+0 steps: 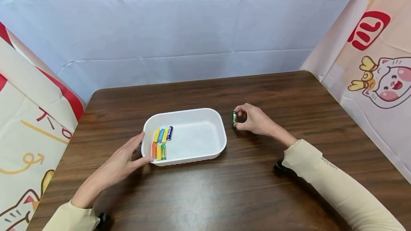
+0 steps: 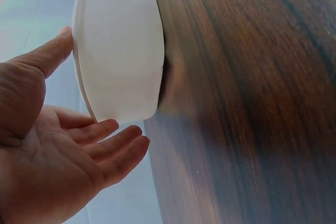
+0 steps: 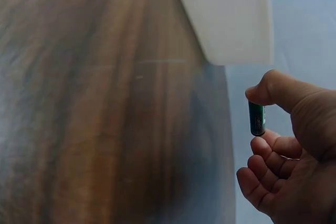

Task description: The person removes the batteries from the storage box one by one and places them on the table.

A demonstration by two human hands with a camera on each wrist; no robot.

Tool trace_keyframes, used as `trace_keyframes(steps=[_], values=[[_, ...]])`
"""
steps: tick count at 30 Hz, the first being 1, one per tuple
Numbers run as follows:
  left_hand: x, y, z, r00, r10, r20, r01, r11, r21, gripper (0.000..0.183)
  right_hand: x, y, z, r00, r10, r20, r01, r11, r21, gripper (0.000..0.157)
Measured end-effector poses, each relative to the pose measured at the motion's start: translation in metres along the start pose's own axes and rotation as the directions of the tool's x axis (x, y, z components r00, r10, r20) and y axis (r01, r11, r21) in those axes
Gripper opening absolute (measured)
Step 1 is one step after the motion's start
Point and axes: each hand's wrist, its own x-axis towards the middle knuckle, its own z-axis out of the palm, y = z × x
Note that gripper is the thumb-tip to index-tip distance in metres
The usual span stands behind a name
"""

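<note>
A white plastic tray [image 1: 196,136] sits on the table with several AA-size batteries in two rows at its left end. The far row has yellow, light blue, yellow and dark blue [image 1: 170,133] ones; orange [image 1: 154,150], yellow and green [image 1: 163,152] make up the near row. My left hand [image 1: 123,159] touches the tray's left end, thumb at the near rim and fingers relaxed along the side. To the right of the tray, my right hand [image 1: 253,118] pinches a dark green battery [image 3: 256,118] by its two ends, between thumb and fingertip.
The brown wood-grain table [image 1: 208,195] stands against a pale cloth backdrop [image 1: 192,27]. Printed cartoon curtains [image 1: 379,74] hang on both sides. Dark straps or devices [image 1: 280,167] show under both wrists.
</note>
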Motion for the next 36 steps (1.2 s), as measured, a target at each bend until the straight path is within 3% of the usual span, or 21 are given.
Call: trace_keyframes(steps=[10, 20, 36], values=[[0.000, -0.001, 0.000, 1.000, -0.005, -0.002, 0.005, 1.000, 0.002, 0.102, 0.001, 0.012, 0.013, 0.996, -0.014, 0.091, 0.022, 0.996, -0.089, 0.042], [0.000, -0.001, 0.000, 1.000, -0.010, -0.001, 0.010, 1.000, 0.007, 0.101, 0.002, 0.012, 0.013, 0.993, 0.024, 0.111, -0.015, 0.997, -0.073, 0.046], [-0.001, 0.001, 0.000, 1.000, -0.013, 0.001, 0.013, 1.000, -0.003, 0.100, -0.005, 0.007, 0.006, 0.991, 0.040, 0.130, -0.039, 0.999, -0.006, 0.066]])
